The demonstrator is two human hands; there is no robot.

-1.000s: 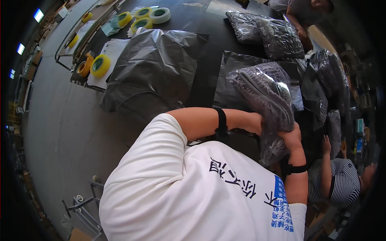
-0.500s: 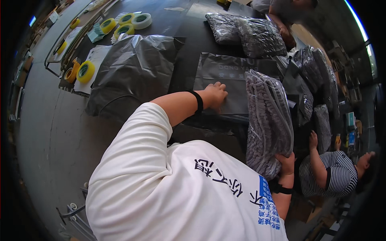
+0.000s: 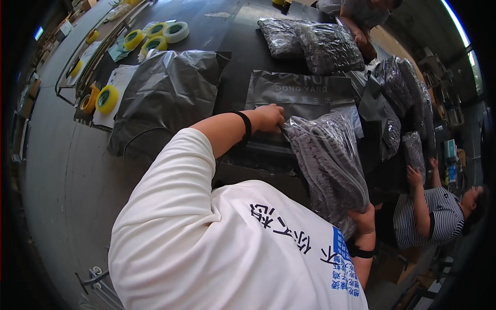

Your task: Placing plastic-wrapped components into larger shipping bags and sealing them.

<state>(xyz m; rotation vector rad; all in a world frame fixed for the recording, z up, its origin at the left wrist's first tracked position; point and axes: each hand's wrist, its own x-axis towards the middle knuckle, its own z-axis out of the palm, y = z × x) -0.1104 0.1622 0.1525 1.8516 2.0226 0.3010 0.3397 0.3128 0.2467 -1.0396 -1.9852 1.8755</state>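
Note:
My right hand grips the lower end of a clear plastic package with folded grey fluffy fabric inside. The package tilts, its far end against a flat dark grey plastic mailing bag with pale print. My left hand is closed at the near edge of that bag, its fingertips beside the package's upper left corner. How far the package reaches into the bag, if at all, I cannot tell. Left of my left arm, a large, bulging dark grey plastic bag lies over the table edge.
Several rolls of tape sit at the far left of the dark table, and a tape dispenser stands nearer. Wrapped packages lie at the back and right. Two co-workers are close by, one in a striped shirt at right.
The package has swung left and lower, its far end now at the bag's near edge beside my left hand. My left hand has moved slightly left and closed on the bag's edge.

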